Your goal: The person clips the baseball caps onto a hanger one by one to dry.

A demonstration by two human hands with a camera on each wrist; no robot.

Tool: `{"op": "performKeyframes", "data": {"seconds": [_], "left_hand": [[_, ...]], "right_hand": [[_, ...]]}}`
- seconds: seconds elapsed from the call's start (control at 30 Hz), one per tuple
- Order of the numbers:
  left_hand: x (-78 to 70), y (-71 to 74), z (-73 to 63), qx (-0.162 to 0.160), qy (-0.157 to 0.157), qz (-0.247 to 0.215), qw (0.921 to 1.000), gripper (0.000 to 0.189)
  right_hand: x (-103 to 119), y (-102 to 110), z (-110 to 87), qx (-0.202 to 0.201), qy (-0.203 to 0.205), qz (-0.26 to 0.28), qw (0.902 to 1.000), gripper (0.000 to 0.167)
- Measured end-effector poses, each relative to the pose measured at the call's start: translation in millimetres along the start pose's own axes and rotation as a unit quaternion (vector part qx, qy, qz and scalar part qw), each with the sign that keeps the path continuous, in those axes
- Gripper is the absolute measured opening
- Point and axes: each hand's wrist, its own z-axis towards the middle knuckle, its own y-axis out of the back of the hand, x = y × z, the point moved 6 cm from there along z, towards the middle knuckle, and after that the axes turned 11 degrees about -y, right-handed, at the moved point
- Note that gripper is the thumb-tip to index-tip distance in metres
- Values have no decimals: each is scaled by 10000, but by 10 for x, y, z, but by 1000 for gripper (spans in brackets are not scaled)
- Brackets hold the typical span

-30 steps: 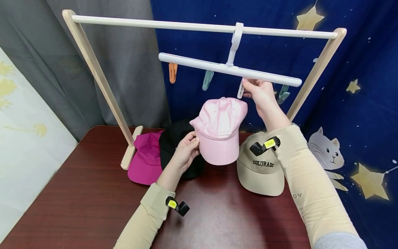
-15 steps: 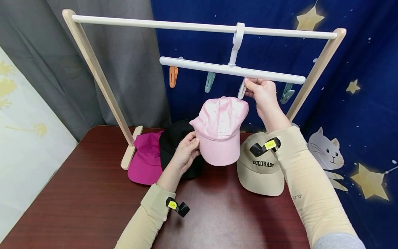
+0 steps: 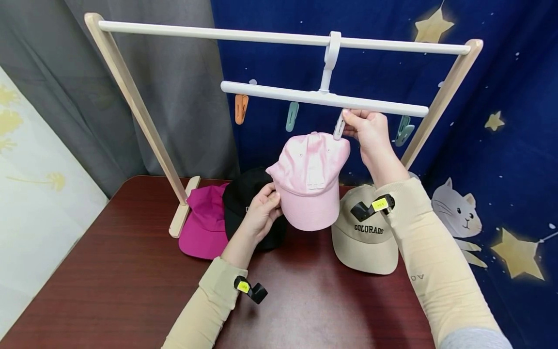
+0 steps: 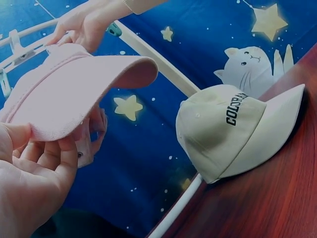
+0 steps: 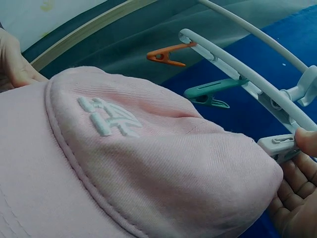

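Left hand [image 3: 263, 211] has the pink cap [image 3: 308, 177] pinched by the side edge of its brim, holding it up above the desk [image 3: 109, 271], front facing out. Right hand [image 3: 369, 133] is pinching the white clip [image 3: 339, 127] on the white hanger [image 3: 322, 98], with the clip's tip right at the top of the crown. Honestly can't tell if it's biting fabric. Orange clip [image 3: 240, 109] and teal clip [image 3: 292, 116] dangle farther left along the bar. Magenta cap [image 3: 205, 223], black cap [image 3: 237, 196] and beige COLORADO cap [image 3: 366, 247] sit on the desk below.
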Motion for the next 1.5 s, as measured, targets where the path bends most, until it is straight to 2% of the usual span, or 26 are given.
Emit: {"op": "performKeyframes", "data": {"seconds": [0.5, 0.67, 1.03, 1.33, 1.5], "left_hand": [[-28, -16, 31, -404, -119, 48, 9991, 22], [-27, -19, 42, -481, -111, 60, 9988, 21], [19, -13, 29, -495, -54, -12, 9988, 22], [75, -3, 7, -448, 81, 16, 9990, 21], [115, 5, -4, -395, 159, 46, 9991, 20]], "right_hand": [[-13, -8, -19, 146, 18, 104, 9998, 17], [-67, -10, 10, 176, -69, -46, 9998, 15], [-145, 18, 8, 174, -259, -290, 9991, 9], [-184, 22, 20, 150, -164, -374, 9991, 7], [-206, 16, 4, 185, -118, -441, 9988, 18]]}}
